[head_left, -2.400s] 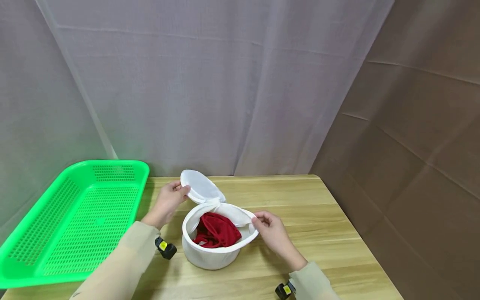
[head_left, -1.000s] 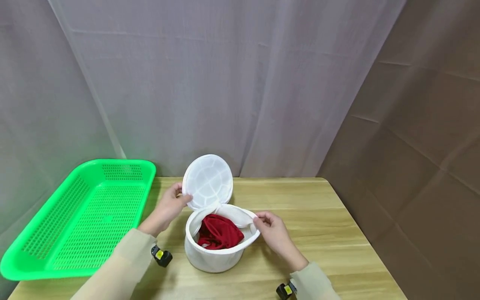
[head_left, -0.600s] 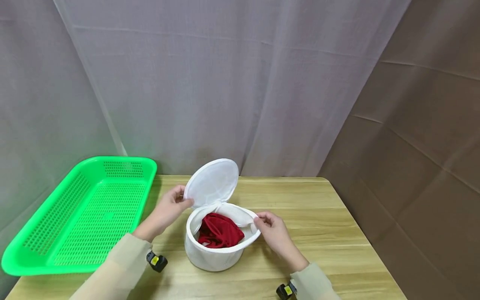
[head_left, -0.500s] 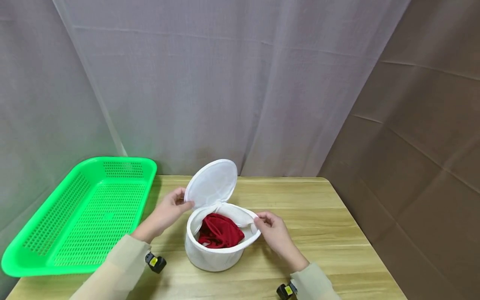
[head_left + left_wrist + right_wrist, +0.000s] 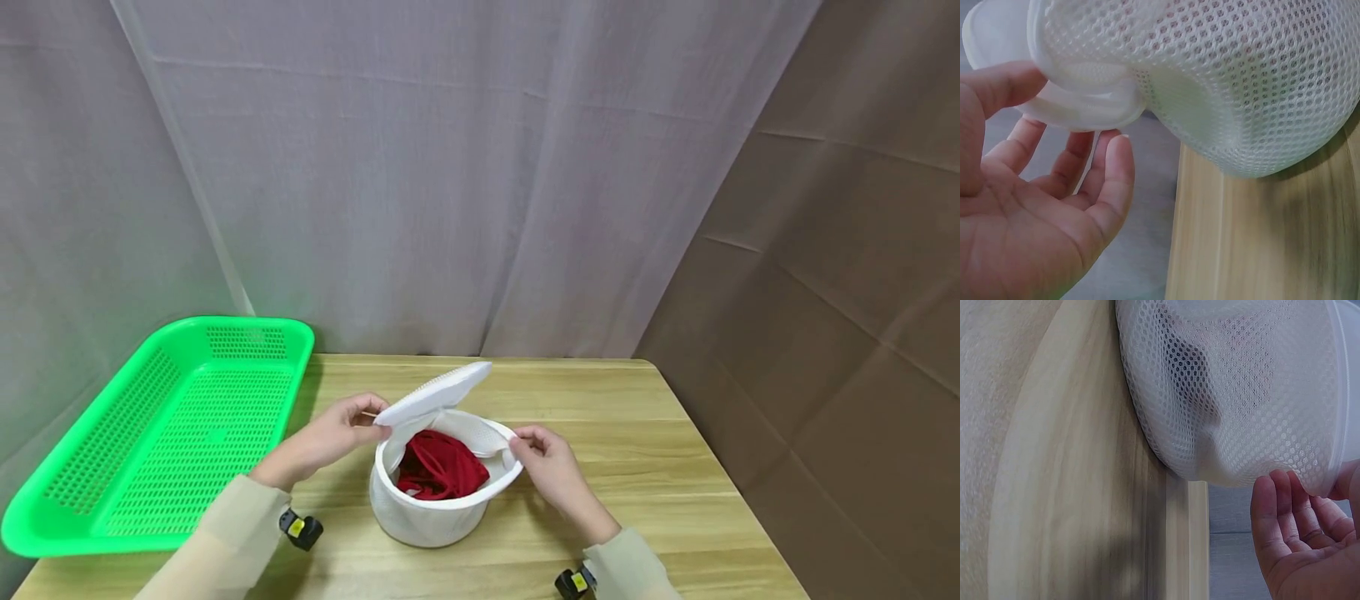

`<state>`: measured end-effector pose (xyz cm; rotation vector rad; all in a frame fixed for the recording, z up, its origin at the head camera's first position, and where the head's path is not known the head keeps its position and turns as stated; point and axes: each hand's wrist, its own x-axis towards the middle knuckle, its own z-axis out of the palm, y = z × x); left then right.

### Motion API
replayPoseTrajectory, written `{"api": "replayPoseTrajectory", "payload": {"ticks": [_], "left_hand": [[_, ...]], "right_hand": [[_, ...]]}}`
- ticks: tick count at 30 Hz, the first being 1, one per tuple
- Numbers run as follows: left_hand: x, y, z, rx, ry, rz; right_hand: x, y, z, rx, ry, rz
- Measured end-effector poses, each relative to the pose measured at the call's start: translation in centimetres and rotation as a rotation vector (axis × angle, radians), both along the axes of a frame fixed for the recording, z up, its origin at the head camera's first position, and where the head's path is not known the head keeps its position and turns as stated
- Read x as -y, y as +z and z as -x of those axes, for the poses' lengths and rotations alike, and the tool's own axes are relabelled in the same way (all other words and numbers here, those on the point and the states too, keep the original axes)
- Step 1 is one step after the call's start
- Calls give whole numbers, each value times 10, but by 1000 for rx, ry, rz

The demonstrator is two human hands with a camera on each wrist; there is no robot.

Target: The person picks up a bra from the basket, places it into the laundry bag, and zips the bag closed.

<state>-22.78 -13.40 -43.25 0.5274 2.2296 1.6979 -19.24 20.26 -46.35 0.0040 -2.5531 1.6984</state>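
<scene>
A round white mesh laundry bag (image 5: pixel 427 527) stands on the wooden table with red cloth (image 5: pixel 442 467) bunched inside. Its hinged lid (image 5: pixel 435 394) tilts up at the back, seen nearly edge-on. My left hand (image 5: pixel 330 437) pinches the lid's left edge between thumb and fingers, close to the bag's rim. In the left wrist view, the thumb lies over the edge and the fingertips sit beneath it. My right hand (image 5: pixel 553 475) pinches the right side of the rim, drawing it outward. The right wrist view shows the fingers against the mesh wall (image 5: pixel 1241 381).
A green plastic basket (image 5: pixel 288 400) with perforated walls stands at the left of the table (image 5: pixel 637 467). A grey curtain (image 5: pixel 420 183) hangs behind the table, and a brown cloth (image 5: pixel 840 333) covers the right side.
The lid first swung up to face me, then tipped forward and down over the bag's opening as my left hand lowered. My right hand keeps its hold on the rim.
</scene>
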Motion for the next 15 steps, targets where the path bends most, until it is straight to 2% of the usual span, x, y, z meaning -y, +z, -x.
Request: {"api": "replayPoseTrajectory", "payload": {"ticks": [5,10,15], "left_hand": [[2,-1,-2,34,-17,-38],[3,-4,-2,38,-36,-71],[4,-8,-3,46,-86,-53]], "right_hand": [[0,0,0,9,1,12],[1,0,0,4,-3,29],[3,-1,1,-35,-9,30]]}}
